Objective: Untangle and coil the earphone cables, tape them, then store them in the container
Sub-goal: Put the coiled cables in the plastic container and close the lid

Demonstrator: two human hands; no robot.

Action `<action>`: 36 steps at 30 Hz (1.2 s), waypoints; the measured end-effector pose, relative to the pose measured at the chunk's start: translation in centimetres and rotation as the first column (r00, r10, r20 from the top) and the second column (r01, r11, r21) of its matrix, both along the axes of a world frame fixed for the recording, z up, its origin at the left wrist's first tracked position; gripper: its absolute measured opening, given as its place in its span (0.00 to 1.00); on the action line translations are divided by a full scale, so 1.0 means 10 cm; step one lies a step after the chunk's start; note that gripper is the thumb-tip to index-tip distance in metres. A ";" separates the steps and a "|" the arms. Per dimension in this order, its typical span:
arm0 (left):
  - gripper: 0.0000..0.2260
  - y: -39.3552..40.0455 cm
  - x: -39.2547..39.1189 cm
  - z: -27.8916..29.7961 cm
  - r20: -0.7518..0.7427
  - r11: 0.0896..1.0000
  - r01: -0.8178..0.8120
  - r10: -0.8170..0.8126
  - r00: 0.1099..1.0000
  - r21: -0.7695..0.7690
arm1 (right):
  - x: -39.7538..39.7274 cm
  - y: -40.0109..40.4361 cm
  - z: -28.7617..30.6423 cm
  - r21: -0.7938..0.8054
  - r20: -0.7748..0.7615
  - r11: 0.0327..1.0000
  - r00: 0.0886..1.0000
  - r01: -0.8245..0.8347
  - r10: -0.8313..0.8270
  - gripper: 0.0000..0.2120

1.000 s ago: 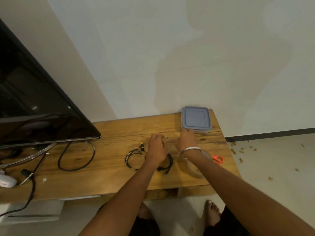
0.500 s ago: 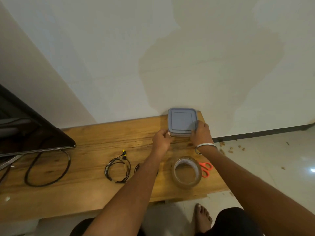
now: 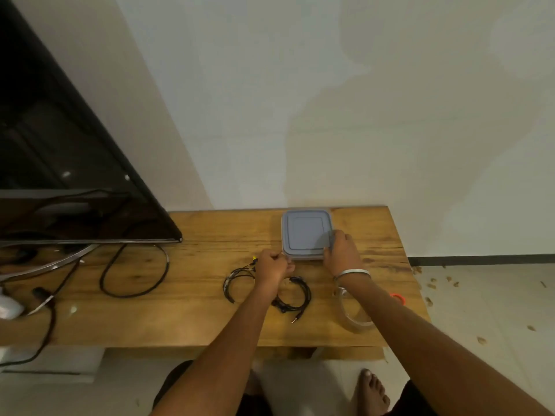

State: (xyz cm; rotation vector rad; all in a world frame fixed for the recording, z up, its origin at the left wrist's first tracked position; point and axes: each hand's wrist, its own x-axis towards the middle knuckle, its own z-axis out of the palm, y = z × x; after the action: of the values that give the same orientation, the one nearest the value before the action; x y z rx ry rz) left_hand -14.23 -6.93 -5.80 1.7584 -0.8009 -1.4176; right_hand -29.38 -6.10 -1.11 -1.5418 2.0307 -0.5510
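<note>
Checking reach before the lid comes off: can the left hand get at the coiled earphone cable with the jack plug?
Probably yes: the coiled earphone cable lies uncovered on the table beside the left hand; nothing blocks it.

A: Container lid [image 3: 306,232]?
B: Grey-blue, plain. Table [image 3: 195,310] is honey-brown wood, dark grain streaks.
A: Cables?
B: Both earphone coils [image 3: 295,298] black; the left coil [image 3: 237,280] carries a yellow tip. Scissor handle [image 3: 398,298] orange-red. Tape roll [image 3: 353,313] clear. Bracelet [image 3: 351,273] silver

head view looks steeply down at wooden table [image 3: 210,310].
</note>
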 end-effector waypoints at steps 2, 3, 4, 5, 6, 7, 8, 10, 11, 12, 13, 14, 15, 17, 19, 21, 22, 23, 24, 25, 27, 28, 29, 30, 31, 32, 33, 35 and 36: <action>0.06 0.08 0.16 0.00 -0.023 0.999 -0.039 0.040 0.999 0.024 | 0.15 0.05 0.01 0.029 -0.015 0.999 0.999 -0.034 0.035 0.19; 0.06 0.12 0.23 0.00 -0.023 0.998 -0.057 0.058 0.998 0.037 | 0.22 0.08 0.01 0.039 -0.019 0.998 0.999 -0.050 0.051 0.19; 0.06 0.16 0.28 0.01 -0.014 0.997 -0.066 0.067 0.998 0.051 | 0.27 0.10 0.01 0.049 -0.020 0.997 0.998 -0.059 0.060 0.18; 0.05 0.19 0.34 -0.01 -0.006 0.996 -0.075 0.076 0.997 0.055 | 0.33 0.12 0.01 0.059 -0.028 0.996 0.997 -0.069 0.071 0.18; 0.05 0.22 0.39 -0.02 0.002 0.995 -0.077 0.077 0.997 0.055 | 0.39 0.14 0.01 0.069 -0.044 0.995 0.996 -0.075 0.078 0.18; 0.05 0.24 0.44 -0.04 0.002 0.995 -0.082 0.082 0.997 0.052 | 0.45 0.16 0.01 0.080 -0.088 0.993 0.992 -0.081 0.088 0.18; 0.05 0.26 0.47 -0.06 -0.001 0.995 -0.084 0.084 0.996 0.053 | 0.50 0.18 0.01 0.088 -0.163 0.992 0.981 -0.089 0.102 0.19; 0.06 0.28 0.48 -0.08 -0.020 0.995 -0.085 0.086 0.996 0.051 | 0.59 0.20 0.02 0.041 -0.348 0.990 0.927 -0.132 0.138 0.21; 0.06 0.30 0.49 -0.08 -0.020 0.995 -0.083 0.084 0.996 0.048 | 0.64 0.21 0.01 -0.009 -0.406 0.981 0.897 -0.195 0.175 0.21; 0.05 0.32 0.49 -0.05 -0.014 0.995 -0.081 0.082 0.997 0.050 | 0.71 0.22 0.01 -0.046 -0.428 0.959 0.873 -0.279 0.234 0.21; 0.04 0.33 0.49 -0.05 -0.003 0.995 -0.083 0.083 0.997 0.048 | 0.78 0.22 0.00 -0.069 -0.426 0.927 0.851 -0.368 0.306 0.19; 0.04 0.34 0.50 -0.03 0.016 0.996 -0.077 0.076 0.997 0.044 | 0.84 0.22 -0.02 -0.072 -0.417 0.893 0.827 -0.445 0.378 0.17; 0.04 0.34 0.52 -0.03 0.041 0.997 -0.064 0.063 0.997 0.033 | 0.91 0.22 -0.04 -0.065 -0.416 0.862 0.799 -0.503 0.435 0.14; 0.05 0.33 0.55 -0.07 0.068 0.999 -0.034 0.033 0.997 0.018 | 1.02 0.22 -0.05 -0.065 -0.432 0.837 0.771 -0.544 0.468 0.11; 0.05 0.33 0.57 -0.09 0.038 0.999 -0.024 0.024 0.999 0.023 | 1.06 0.20 -0.06 -0.055 -0.475 0.832 0.747 -0.552 0.465 0.09; 0.07 0.33 0.59 -0.10 0.001 0.999 -0.021 0.021 1.000 0.026 | 1.08 0.19 -0.08 -0.027 -0.543 0.818 0.696 -0.575 0.470 0.14; 0.08 0.33 0.59 -0.10 -0.010 1.000 -0.019 0.019 1.000 0.020 | 1.07 0.18 -0.09 -0.025 -0.565 0.817 0.682 -0.576 0.464 0.14; 0.07 0.33 0.59 -0.11 -0.012 1.000 -0.018 0.018 1.000 0.011 | 1.07 0.17 -0.09 -0.015 -0.581 0.813 0.667 -0.582 0.466 0.13; 0.06 0.33 0.59 -0.10 -0.009 1.000 -0.020 0.020 1.000 0.003 | 1.07 0.17 -0.09 -0.006 -0.594 0.808 0.652 -0.589 0.471 0.11; 0.05 0.33 0.59 -0.11 0.003 1.000 -0.017 0.017 1.000 -0.006 | 1.07 0.16 -0.09 0.000 -0.608 0.802 0.637 -0.598 0.475 0.10; 0.02 0.33 0.60 -0.11 0.058 1.000 -0.006 0.007 0.998 -0.018 | 1.09 0.17 -0.09 0.027 -0.638 0.785 0.594 -0.618 0.490 0.09; 0.02 0.34 0.60 -0.11 0.084 1.000 0.000 0.002 0.996 -0.022 | 1.11 0.17 -0.08 0.023 -0.643 0.786 0.594 -0.617 0.484 0.10; 0.01 0.34 0.61 -0.11 0.101 1.000 -0.001 0.004 0.995 -0.030 | 1.12 0.16 -0.06 0.008 -0.637 0.788 0.605 -0.615 0.478 0.10; 0.01 0.34 0.60 -0.11 0.103 0.999 -0.006 0.010 0.995 -0.032 | 1.12 0.16 -0.04 -0.022 -0.615 0.789 0.630 -0.614 0.473 0.10; 0.02 0.33 0.61 -0.12 0.106 0.999 -0.012 0.015 0.994 -0.032 | 1.10 0.14 0.00 -0.066 -0.581 0.787 0.665 -0.613 0.469 0.10; 0.02 0.33 0.61 -0.11 0.108 0.999 -0.014 0.017 0.994 -0.030 | 1.06 0.13 0.04 -0.120 -0.540 0.784 0.703 -0.609 0.464 0.09; 0.02 0.32 0.62 -0.10 0.098 0.999 -0.015 0.017 0.995 -0.029 | 1.00 0.12 0.09 -0.190 -0.493 0.782 0.746 -0.594 0.447 0.10; 0.03 0.31 0.63 -0.10 0.043 0.999 -0.027 0.028 0.999 -0.027 | 0.84 0.12 0.22 -0.341 -0.362 0.785 0.843 -0.517 0.398 0.10; 0.03 0.31 0.63 -0.10 0.037 0.999 -0.025 0.026 0.999 -0.025 | 0.76 0.13 0.29 -0.415 -0.271 0.797 0.896 -0.439 0.353 0.09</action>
State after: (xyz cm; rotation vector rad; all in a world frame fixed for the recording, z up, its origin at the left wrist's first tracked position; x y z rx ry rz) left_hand -7.92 -3.81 -6.75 1.7748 -0.8096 -1.3564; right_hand -21.78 -4.83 1.78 -2.3155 1.6799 -0.7919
